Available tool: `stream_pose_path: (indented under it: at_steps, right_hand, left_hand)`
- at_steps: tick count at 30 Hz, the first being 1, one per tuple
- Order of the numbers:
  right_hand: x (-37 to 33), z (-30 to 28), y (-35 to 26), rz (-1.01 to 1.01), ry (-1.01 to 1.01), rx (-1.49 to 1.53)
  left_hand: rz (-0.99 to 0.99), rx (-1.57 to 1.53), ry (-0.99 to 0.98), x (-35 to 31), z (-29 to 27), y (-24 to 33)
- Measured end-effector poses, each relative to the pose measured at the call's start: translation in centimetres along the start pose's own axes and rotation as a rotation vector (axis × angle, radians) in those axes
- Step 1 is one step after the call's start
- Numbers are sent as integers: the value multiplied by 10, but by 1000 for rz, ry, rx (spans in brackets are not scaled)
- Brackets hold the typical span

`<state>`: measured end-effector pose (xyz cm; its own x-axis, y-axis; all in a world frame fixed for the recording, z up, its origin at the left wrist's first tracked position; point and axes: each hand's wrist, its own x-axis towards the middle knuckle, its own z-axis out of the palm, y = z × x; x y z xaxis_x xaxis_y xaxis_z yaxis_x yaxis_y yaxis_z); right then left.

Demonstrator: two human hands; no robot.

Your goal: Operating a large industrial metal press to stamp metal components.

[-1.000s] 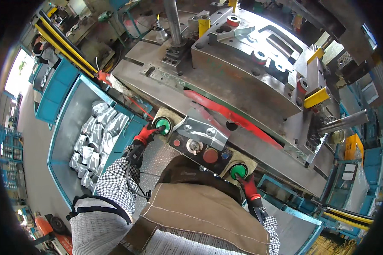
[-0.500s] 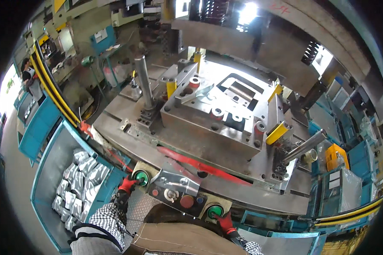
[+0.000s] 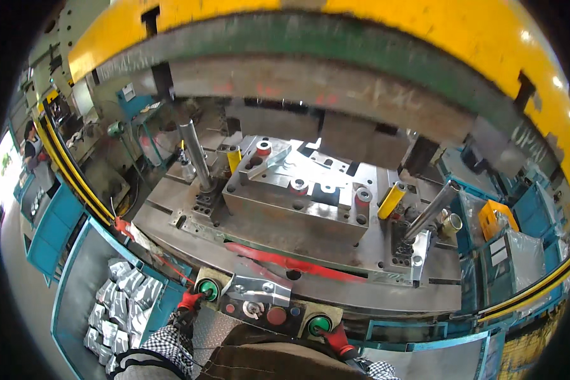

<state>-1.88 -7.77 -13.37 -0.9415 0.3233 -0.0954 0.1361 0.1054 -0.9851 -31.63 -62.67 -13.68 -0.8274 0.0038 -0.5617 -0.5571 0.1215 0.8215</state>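
My left hand (image 3: 189, 301), in a red glove, reaches a finger onto a green push button (image 3: 208, 290) at the left end of the control panel. At the panel's right end, my right hand (image 3: 339, 341), also gloved in red, touches a second green button (image 3: 320, 325) with its fingers stretched out. Neither hand holds anything. A bent shiny metal part (image 3: 259, 290) lies on the panel between them. Beyond it stands the lower die (image 3: 291, 212) with a bright sheet-metal piece on top. The dark upper die (image 3: 361, 136) hangs low above, partly hiding the far side.
A blue bin (image 3: 69, 288) of several silvery metal parts (image 3: 121, 304) stands at left. Steel posts (image 3: 196, 155) rise from the press bed (image 3: 234, 231). The yellow press slide (image 3: 386, 14) spans the top. A person (image 3: 37, 158) stands at far left. An orange crate (image 3: 495, 218) sits at right.
The upper die and slide have come down toward the lower die, and the slide's yellow front now fills the top. Both hands stay at the green buttons. The view has shifted slightly.
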Motion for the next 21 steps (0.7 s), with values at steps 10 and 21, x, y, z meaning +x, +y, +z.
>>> stream_pose_path:
  at_steps: [10, 21]
  right_hand:
    - [-9, -3, -6, -28, 39, -80]
    - [-11, 1, -26, 120, 45, 59]
  left_hand:
    - [106, 43, 15, 18, 8, -4]
    - [-28, 241, -68, 16, -10, 7]
